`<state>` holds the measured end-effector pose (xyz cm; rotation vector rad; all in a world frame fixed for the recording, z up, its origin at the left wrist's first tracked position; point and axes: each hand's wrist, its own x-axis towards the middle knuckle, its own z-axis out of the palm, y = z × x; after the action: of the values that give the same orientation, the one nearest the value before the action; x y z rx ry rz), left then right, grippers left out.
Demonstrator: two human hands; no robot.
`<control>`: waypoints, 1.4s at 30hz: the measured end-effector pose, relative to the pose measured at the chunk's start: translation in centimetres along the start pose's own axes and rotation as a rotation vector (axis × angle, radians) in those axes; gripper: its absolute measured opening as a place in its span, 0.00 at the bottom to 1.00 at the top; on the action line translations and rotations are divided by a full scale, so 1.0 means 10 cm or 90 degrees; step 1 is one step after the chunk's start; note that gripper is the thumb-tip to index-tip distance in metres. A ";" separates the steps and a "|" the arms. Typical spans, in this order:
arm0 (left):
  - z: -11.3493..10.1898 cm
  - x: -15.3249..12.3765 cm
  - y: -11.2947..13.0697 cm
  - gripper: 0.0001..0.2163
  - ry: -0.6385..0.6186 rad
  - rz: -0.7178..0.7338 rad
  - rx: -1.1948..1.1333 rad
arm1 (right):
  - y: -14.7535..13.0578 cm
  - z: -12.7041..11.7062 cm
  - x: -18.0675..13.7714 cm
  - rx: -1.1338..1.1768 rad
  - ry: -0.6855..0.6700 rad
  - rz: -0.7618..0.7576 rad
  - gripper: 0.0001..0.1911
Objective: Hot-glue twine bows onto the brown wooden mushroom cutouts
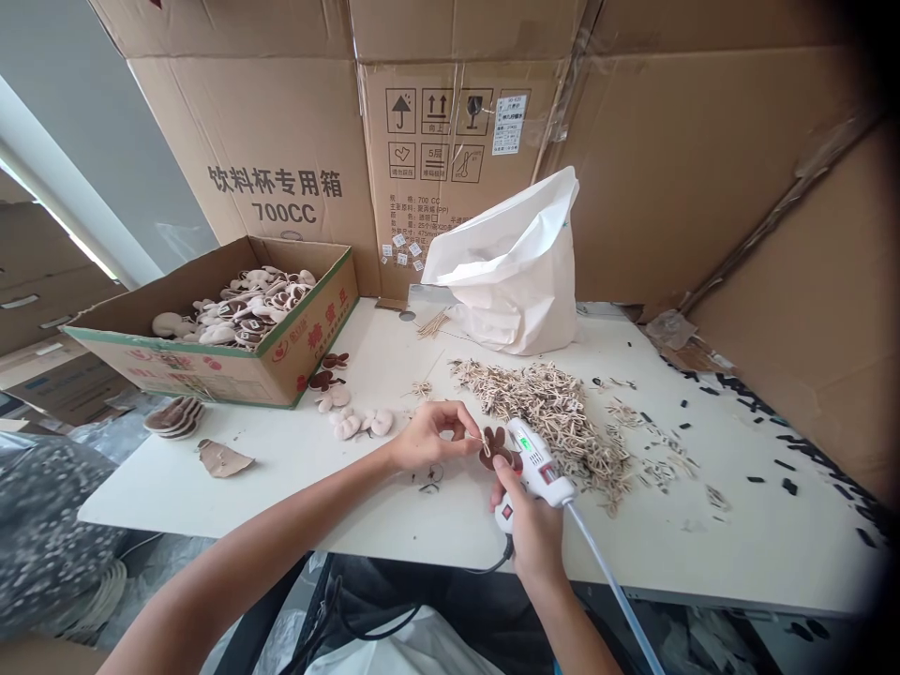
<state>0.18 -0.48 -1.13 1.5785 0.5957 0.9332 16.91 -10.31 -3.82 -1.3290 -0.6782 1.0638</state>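
My left hand (440, 437) is closed in a pinch on a small cream cord loop (485, 442). The loop lies against a brown bunny-shaped felt piece (498, 450). My right hand (535, 530) is wrapped round a white glue gun (538, 461) with a lit green display, and its thumb presses on the felt piece too. A long translucent glue stick (611, 581) runs out of the gun's back end. The gun's nozzle is hidden from view. Just beyond my hands lies a large heap of cream cord loops (548, 398) with dark ends.
At the left stands an open cardboard box (309, 347) full of plush pieces. Pale plush pieces (348, 424) and a stack of felt pieces (174, 417) lie nearby. Behind the heap sits a white bag (520, 300). Black bits (788, 487) litter the right side; cardboard walls (281, 122) enclose the back.
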 end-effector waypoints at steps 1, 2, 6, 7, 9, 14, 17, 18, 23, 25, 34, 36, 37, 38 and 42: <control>0.01 0.00 0.00 0.08 -0.005 0.003 0.010 | 0.00 0.00 0.00 -0.001 0.004 0.003 0.25; 0.01 0.00 0.00 0.08 -0.007 0.007 0.023 | 0.00 0.01 0.00 -0.002 0.008 0.005 0.24; 0.01 0.00 0.02 0.09 0.015 0.018 0.053 | -0.02 0.02 -0.02 -0.004 0.014 -0.006 0.24; 0.01 0.00 0.03 0.09 0.020 0.016 0.049 | -0.03 0.02 -0.02 -0.004 0.012 -0.009 0.24; 0.01 0.00 0.03 0.09 0.024 0.009 0.036 | -0.05 0.03 -0.02 -0.005 0.010 -0.010 0.24; 0.03 -0.01 -0.03 0.11 0.009 0.011 -0.026 | -0.06 0.03 -0.02 -0.012 0.015 0.004 0.27; 0.06 -0.02 -0.06 0.10 0.001 0.005 -0.043 | -0.06 0.04 -0.02 -0.013 0.023 -0.006 0.27; 0.07 -0.02 -0.06 0.10 0.002 0.005 -0.042 | -0.07 0.04 -0.03 -0.014 0.025 -0.007 0.26; 0.10 -0.02 -0.04 0.09 0.022 0.039 0.030 | -0.09 0.06 -0.06 -0.008 0.040 0.005 0.23; 0.11 -0.03 -0.02 0.09 0.020 0.058 0.068 | -0.09 0.07 -0.06 -0.002 0.045 0.003 0.24; 0.13 -0.04 0.06 0.08 0.023 0.123 0.149 | -0.04 0.04 -0.02 0.004 0.037 -0.005 0.26; 0.14 -0.04 0.05 0.08 0.028 0.134 0.161 | -0.04 0.04 -0.03 0.007 0.037 -0.006 0.26; 0.14 -0.04 0.05 0.08 0.031 0.139 0.165 | -0.05 0.04 -0.03 0.007 0.036 -0.005 0.26; 0.14 -0.04 0.05 0.08 0.033 0.143 0.167 | -0.05 0.04 -0.04 0.007 0.035 -0.002 0.25; 0.15 -0.04 0.05 0.06 0.035 0.156 0.165 | -0.08 0.05 -0.05 0.004 0.036 0.013 0.25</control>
<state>1.16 -1.74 -0.83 1.8940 0.5887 1.1200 16.41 -10.48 -2.90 -1.3577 -0.6201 1.0405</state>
